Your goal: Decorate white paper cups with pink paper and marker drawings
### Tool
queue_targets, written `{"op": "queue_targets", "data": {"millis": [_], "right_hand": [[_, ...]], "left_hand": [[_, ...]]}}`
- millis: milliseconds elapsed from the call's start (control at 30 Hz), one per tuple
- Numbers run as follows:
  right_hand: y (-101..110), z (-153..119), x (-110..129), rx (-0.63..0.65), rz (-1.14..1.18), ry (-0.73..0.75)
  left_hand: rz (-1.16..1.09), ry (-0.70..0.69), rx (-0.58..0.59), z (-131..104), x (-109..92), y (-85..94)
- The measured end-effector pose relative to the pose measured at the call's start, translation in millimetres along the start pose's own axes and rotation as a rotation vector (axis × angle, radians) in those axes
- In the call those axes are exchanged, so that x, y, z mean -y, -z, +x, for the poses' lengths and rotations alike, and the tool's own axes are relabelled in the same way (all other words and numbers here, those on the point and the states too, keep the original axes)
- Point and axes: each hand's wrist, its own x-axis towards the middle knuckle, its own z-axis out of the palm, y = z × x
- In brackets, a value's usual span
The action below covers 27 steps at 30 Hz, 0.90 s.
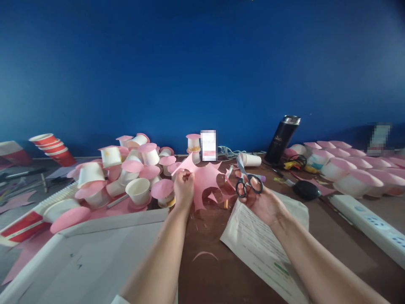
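Observation:
My left hand (183,190) is closed, its fingertips pinching the edge of a sheet of pink paper (205,181) with curved pieces cut out of it. My right hand (264,204), palm turned up, holds scissors (241,190) by their dark finger loops, blades pointing up and away. The blades stand apart from the sheet's main part. Small pink scraps (212,196) lie around the sheet, and a thin curved pink strip (205,254) rests on the brown table (202,278) between my forearms.
White paper cups (137,191) with pink discs crowd the left; more capped cups (357,181) stand at right. A white box (120,253) lies near left, a printed plastic bag (256,245) under my right forearm. A black flask (281,139) and power strip (373,223) are at right.

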Motion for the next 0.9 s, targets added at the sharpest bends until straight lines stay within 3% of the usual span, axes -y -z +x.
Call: {"op": "queue_targets", "data": {"millis": [267,400,533,900], "right_hand": [[2,-9,4,0.23,-0.337,-0.25],[4,-8,7,0.129,-0.381,-0.335],[3,-5,2,0.025,-0.389,-0.331],[-4,1,-6,-0.134,-0.361,-0.079]], "left_hand": [[-0.036,-0.178,-0.059,-2,-4,0.5],[-0.047,-0.186,-0.093,-3,-5,0.4],[-0.05,-0.203,-0.069,-5,-7,0.6],[-0.052,-0.151,0.069,-21,-17,-4.5]]}}
